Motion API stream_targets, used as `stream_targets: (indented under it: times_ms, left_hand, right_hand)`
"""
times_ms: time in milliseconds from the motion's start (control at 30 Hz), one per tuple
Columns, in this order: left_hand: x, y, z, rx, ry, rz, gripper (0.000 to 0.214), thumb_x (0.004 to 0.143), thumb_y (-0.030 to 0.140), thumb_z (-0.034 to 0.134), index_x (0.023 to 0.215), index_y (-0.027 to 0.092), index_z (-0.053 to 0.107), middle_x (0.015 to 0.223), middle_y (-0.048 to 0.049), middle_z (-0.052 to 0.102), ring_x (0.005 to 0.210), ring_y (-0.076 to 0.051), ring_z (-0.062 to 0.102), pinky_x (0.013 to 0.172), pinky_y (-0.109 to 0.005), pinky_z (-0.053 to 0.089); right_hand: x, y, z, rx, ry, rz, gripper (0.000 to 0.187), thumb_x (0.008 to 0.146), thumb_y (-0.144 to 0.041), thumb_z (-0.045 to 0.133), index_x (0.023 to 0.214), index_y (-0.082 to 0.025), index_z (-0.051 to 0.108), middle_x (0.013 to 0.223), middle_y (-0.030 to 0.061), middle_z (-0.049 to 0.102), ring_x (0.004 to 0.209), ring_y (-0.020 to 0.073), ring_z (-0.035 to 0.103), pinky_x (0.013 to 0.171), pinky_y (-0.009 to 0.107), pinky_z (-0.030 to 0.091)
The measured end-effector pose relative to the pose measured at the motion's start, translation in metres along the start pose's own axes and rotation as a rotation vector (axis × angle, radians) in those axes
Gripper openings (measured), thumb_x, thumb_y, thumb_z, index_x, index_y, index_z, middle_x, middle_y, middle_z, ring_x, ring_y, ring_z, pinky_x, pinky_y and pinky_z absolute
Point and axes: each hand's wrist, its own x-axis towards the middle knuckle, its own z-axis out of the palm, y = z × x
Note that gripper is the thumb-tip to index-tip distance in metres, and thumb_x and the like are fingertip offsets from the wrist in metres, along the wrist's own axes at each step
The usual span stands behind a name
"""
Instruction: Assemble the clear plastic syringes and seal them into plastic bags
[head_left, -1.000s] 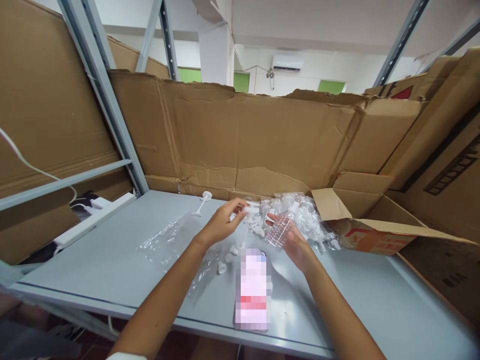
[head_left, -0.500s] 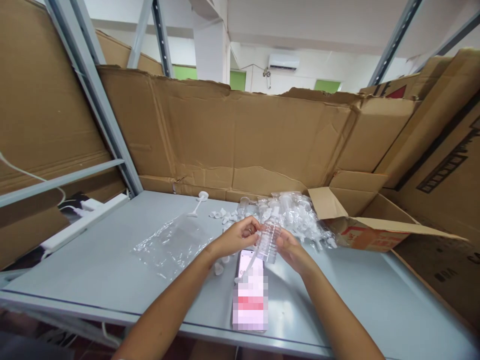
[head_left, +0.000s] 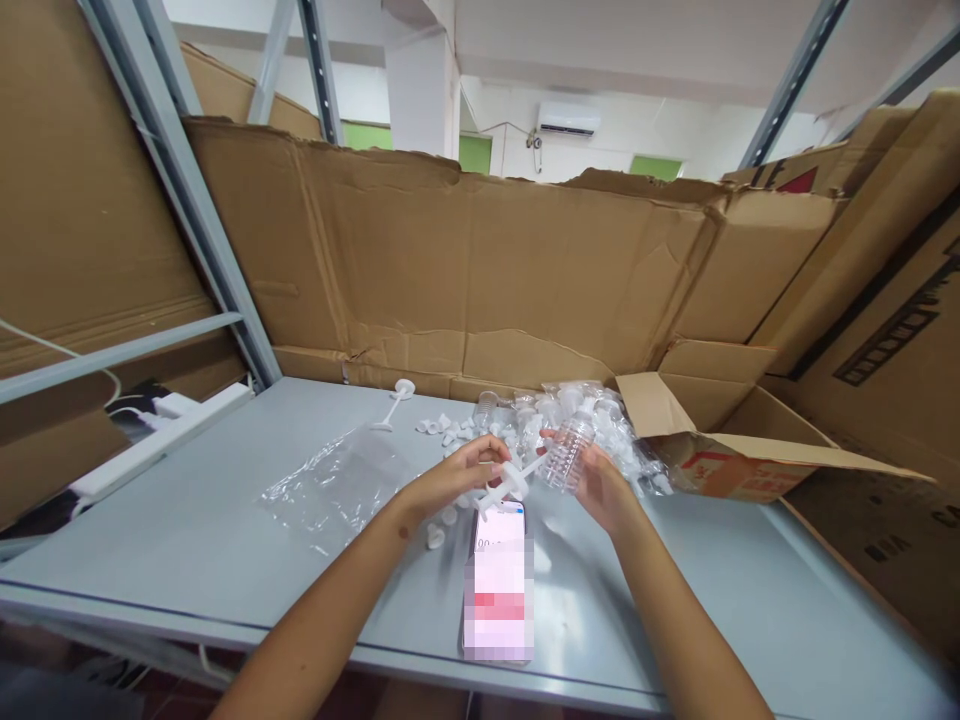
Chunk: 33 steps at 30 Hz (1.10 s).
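My right hand [head_left: 600,485] is closed round a small clear plastic bottle [head_left: 568,455], tilted with its neck up and to the right. My left hand [head_left: 457,478] pinches a white pump cap with a thin dip tube [head_left: 510,480]. The tube points toward the bottle, and its tip sits just beside the bottle's lower end. Both hands hover over the grey table [head_left: 225,540], just above a phone [head_left: 499,585] lying flat. Behind the hands lies a heap of clear bottles in plastic wrap [head_left: 600,425] and several loose white caps [head_left: 450,430].
An empty clear plastic bag [head_left: 337,480] lies left of my hands. A lone white pump [head_left: 397,400] rests near the back cardboard wall. An open cardboard box [head_left: 727,440] sits at the right. A white power strip [head_left: 157,440] runs along the table's left edge.
My left hand fetched a pump cap from the pile and brought it to the bottle. Now the hands have parted slightly, the bottle has tilted and the cap with its tube is outside the bottle.
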Motion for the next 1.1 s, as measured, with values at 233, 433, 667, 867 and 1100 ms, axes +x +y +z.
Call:
stream_targets:
  times_ms: [233, 433, 667, 867, 1100]
  left_hand:
    - [0.007, -0.017, 0.008, -0.172, 0.075, -0.132, 0.043, 0.068, 0.035, 0.066, 0.104, 0.022, 0.047, 0.084, -0.0015, 0.053, 0.060, -0.008, 0.053, 0.054, -0.020, 0.038]
    - [0.008, -0.019, 0.003, -0.315, 0.068, -0.214, 0.030, 0.073, 0.041, 0.059, 0.088, 0.016, 0.050, 0.068, -0.0005, 0.055, 0.052, -0.005, 0.050, 0.051, -0.019, 0.039]
    - [0.006, -0.017, 0.002, -0.217, 0.115, -0.166, 0.037, 0.072, 0.041, 0.060, 0.099, 0.021, 0.045, 0.067, 0.0022, 0.050, 0.061, -0.012, 0.059, 0.043, -0.016, 0.038]
    - [0.006, -0.012, 0.003, -0.101, 0.247, -0.022, 0.035, 0.074, 0.042, 0.056, 0.100, 0.022, 0.045, 0.067, 0.0024, 0.049, 0.060, -0.010, 0.057, 0.043, -0.016, 0.038]
    - [0.007, -0.016, 0.004, 0.031, 0.343, 0.098, 0.034, 0.077, 0.043, 0.051, 0.102, 0.022, 0.043, 0.069, 0.0026, 0.047, 0.058, -0.010, 0.056, 0.044, -0.018, 0.038]
  right_hand:
    - [-0.001, -0.003, 0.001, -0.039, 0.083, -0.050, 0.048, 0.059, -0.051, 0.062, 0.098, -0.023, 0.062, 0.107, 0.0075, 0.061, 0.100, 0.0274, 0.052, 0.082, 0.038, 0.042]
    - [-0.005, -0.007, -0.002, -0.096, 0.049, -0.109, 0.052, 0.053, -0.055, 0.063, 0.095, -0.023, 0.062, 0.116, 0.0074, 0.055, 0.098, 0.0280, 0.052, 0.078, 0.038, 0.043]
    - [-0.008, -0.009, 0.000, -0.098, 0.011, -0.140, 0.049, 0.056, -0.051, 0.065, 0.097, -0.024, 0.062, 0.117, 0.0064, 0.055, 0.109, 0.0287, 0.047, 0.087, 0.040, 0.040]
    - [0.000, -0.010, -0.004, -0.014, 0.293, -0.354, 0.041, 0.069, -0.043, 0.059, 0.107, -0.031, 0.052, 0.117, 0.0029, 0.055, 0.110, 0.0225, 0.049, 0.093, 0.040, 0.038]
    - [0.005, 0.000, -0.005, -0.018, 0.324, -0.313, 0.036, 0.070, -0.032, 0.061, 0.105, -0.035, 0.052, 0.111, -0.0003, 0.057, 0.106, 0.0204, 0.052, 0.093, 0.041, 0.039]
